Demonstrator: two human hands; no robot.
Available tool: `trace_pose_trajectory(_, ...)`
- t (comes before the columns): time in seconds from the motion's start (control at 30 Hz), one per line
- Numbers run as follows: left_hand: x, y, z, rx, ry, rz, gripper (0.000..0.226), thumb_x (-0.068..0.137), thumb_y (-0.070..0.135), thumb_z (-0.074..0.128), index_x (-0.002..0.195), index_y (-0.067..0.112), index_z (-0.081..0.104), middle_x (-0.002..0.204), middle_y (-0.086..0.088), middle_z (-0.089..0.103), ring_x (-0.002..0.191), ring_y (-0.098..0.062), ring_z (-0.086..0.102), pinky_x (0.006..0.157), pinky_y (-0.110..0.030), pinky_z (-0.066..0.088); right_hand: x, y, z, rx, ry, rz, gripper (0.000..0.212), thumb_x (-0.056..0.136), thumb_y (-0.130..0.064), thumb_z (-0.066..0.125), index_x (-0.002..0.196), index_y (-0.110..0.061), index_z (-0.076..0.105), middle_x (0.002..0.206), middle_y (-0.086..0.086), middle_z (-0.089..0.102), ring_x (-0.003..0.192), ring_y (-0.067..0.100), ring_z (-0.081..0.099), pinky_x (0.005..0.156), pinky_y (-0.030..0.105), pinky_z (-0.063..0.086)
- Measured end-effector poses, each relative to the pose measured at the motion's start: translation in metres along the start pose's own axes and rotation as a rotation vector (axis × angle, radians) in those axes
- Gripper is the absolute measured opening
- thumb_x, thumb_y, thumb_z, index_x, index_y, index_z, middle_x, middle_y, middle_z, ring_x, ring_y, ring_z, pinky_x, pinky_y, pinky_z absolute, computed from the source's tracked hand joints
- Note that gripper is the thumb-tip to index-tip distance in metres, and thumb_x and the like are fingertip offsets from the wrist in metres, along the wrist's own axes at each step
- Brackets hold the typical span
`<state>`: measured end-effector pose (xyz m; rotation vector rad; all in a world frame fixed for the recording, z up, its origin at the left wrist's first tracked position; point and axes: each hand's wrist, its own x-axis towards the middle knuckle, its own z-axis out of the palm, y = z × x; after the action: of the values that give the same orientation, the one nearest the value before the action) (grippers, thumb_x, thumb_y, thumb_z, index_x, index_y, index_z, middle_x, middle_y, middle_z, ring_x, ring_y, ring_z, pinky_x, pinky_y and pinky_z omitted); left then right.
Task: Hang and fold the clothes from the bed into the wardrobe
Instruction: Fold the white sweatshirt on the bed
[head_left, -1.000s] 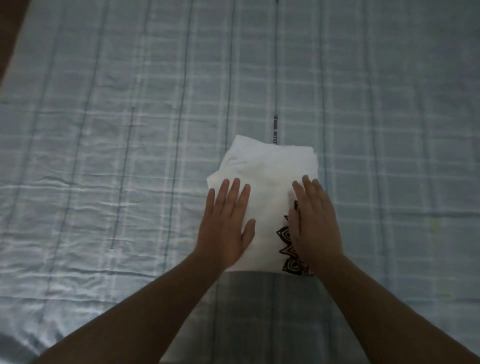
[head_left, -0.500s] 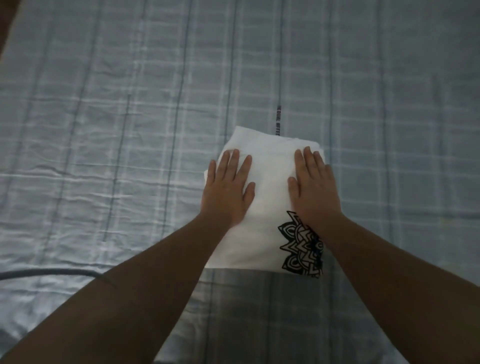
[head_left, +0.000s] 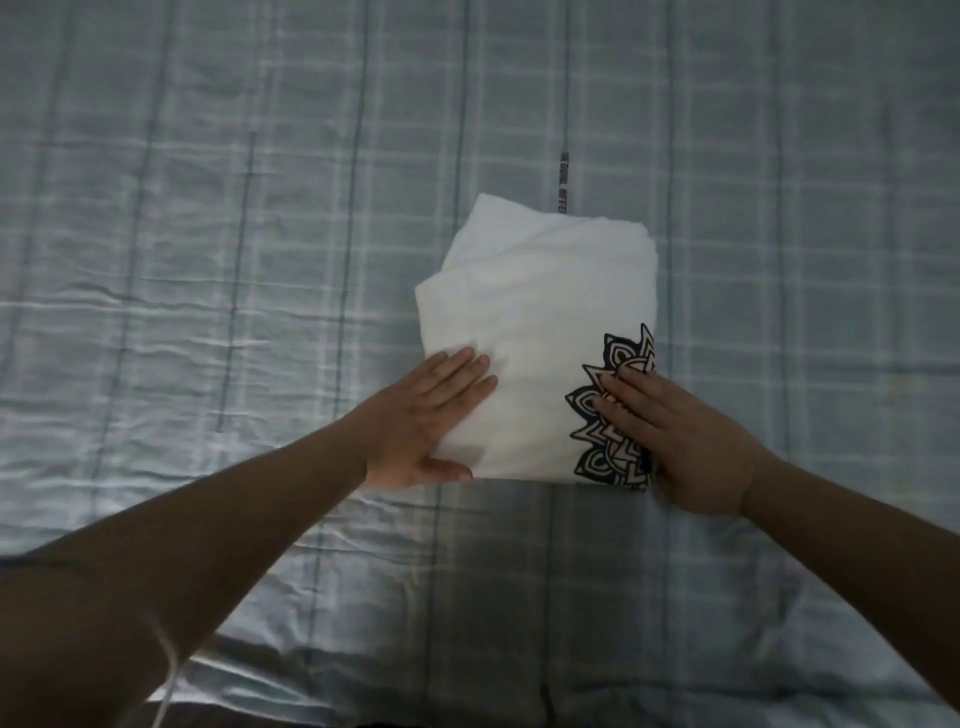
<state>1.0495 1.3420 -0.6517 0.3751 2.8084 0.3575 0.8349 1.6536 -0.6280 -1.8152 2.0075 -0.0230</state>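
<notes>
It is dim and gray. The white shirt (head_left: 540, 312) is the brightest spot. A dark shadow lies low on the bed (head_left: 208, 260). Everything looks soft.

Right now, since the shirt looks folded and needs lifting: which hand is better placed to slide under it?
Probably the left hand: its thumb lies at the shirt's near edge; the right hand rests on top.

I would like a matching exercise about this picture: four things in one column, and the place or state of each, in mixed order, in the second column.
1 left hand
2 right hand
3 garment
4 sheet

a checked and wrinkled
b white, folded
c flat on the black print
d flat on the plain white corner

Pairs: 1-d; 2-c; 3-b; 4-a
</notes>
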Motion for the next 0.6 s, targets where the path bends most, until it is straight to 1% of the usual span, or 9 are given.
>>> trace_pose_trajectory(0.1,-0.003,-0.009,0.007,0.016,0.016,0.081,0.115,0.076,0.085,0.047,0.160,0.018,0.006,0.166,-0.019,0.000,0.153,-0.036,-0.005,0.123,-0.053,0.008,0.001,0.005,0.005,-0.020,-0.039,0.005,0.094,0.067,-0.024,0.048,0.157,-0.012,0.023,0.165,0.012,0.015,0.153,0.031,0.012,0.122,0.050,0.019)
trace_pose_trajectory(0.17,-0.003,-0.018,0.005,0.033,0.014,0.132,0.116,0.073,0.079,0.059,0.160,0.022,0.009,0.166,-0.018,0.001,0.153,-0.038,-0.003,0.123,-0.055,0.011,0.003,0.006,0.003,-0.023,-0.040,0.011,0.091,0.071,-0.028,0.050,0.157,-0.013,0.022,0.165,0.012,0.016,0.152,0.031,0.014,0.121,0.050,0.022)
trace_pose_trajectory(0.27,0.000,-0.024,-0.001,0.011,0.045,0.159,0.097,0.080,0.055,0.066,0.159,0.022,0.020,0.166,-0.016,0.008,0.153,-0.038,0.002,0.122,-0.055,0.016,0.004,0.005,0.000,0.010,-0.012,0.013,0.083,0.079,-0.032,0.046,0.157,-0.015,0.023,0.164,0.011,0.021,0.151,0.030,0.018,0.119,0.050,0.025)
trace_pose_trajectory(0.33,0.001,-0.021,-0.002,-0.050,0.111,0.153,0.082,0.086,0.032,0.064,0.157,0.018,0.027,0.165,-0.016,0.016,0.153,-0.037,0.009,0.121,-0.055,0.019,0.005,0.005,-0.002,0.042,0.023,0.012,0.083,0.078,-0.027,0.054,0.155,-0.013,0.027,0.162,0.011,0.024,0.151,0.028,0.020,0.121,0.046,0.023)
trace_pose_trajectory(0.37,0.001,-0.020,-0.001,-0.078,0.139,0.137,0.079,0.087,0.027,0.066,0.156,0.014,0.030,0.163,-0.016,0.021,0.152,-0.037,0.013,0.121,-0.054,0.021,0.005,0.005,-0.002,0.073,0.044,0.019,0.086,0.075,-0.023,0.062,0.154,-0.011,0.030,0.162,0.011,0.025,0.151,0.027,0.021,0.122,0.042,0.020)
trace_pose_trajectory(0.43,-0.001,-0.019,-0.001,-0.151,0.161,0.102,0.083,0.086,0.035,0.073,0.154,0.009,0.033,0.161,-0.015,0.028,0.151,-0.034,0.020,0.121,-0.052,0.022,0.005,0.007,-0.004,0.196,0.073,0.046,0.091,0.071,-0.021,0.075,0.152,-0.009,0.035,0.162,0.009,0.025,0.150,0.023,0.021,0.123,0.034,0.015)
trace_pose_trajectory(0.47,-0.002,-0.020,-0.003,-0.221,0.165,0.085,0.085,0.084,0.039,0.075,0.152,0.007,0.036,0.160,-0.014,0.032,0.151,-0.033,0.023,0.121,-0.051,0.023,0.005,0.008,-0.007,0.270,0.081,0.058,0.090,0.073,-0.024,0.076,0.152,-0.009,0.035,0.161,0.008,0.026,0.150,0.021,0.022,0.123,0.032,0.016)
trace_pose_trajectory(0.53,-0.003,-0.021,-0.011,-0.422,0.219,0.047,0.077,0.084,0.039,0.075,0.146,0.003,0.045,0.154,-0.013,0.043,0.146,-0.032,0.033,0.119,-0.049,0.029,0.006,0.011,-0.015,0.385,0.103,0.069,0.081,0.080,-0.031,0.074,0.150,-0.010,0.038,0.159,0.007,0.032,0.148,0.019,0.028,0.121,0.035,0.023)
trace_pose_trajectory(0.6,0.001,-0.022,-0.023,-0.600,0.283,-0.071,0.064,0.087,0.041,0.067,0.139,0.006,0.054,0.144,-0.010,0.055,0.137,-0.028,0.049,0.113,-0.048,0.040,0.008,0.015,-0.026,0.498,0.117,0.126,0.075,0.081,-0.027,0.074,0.148,-0.017,0.041,0.153,0.004,0.042,0.142,0.015,0.038,0.117,0.033,0.031)
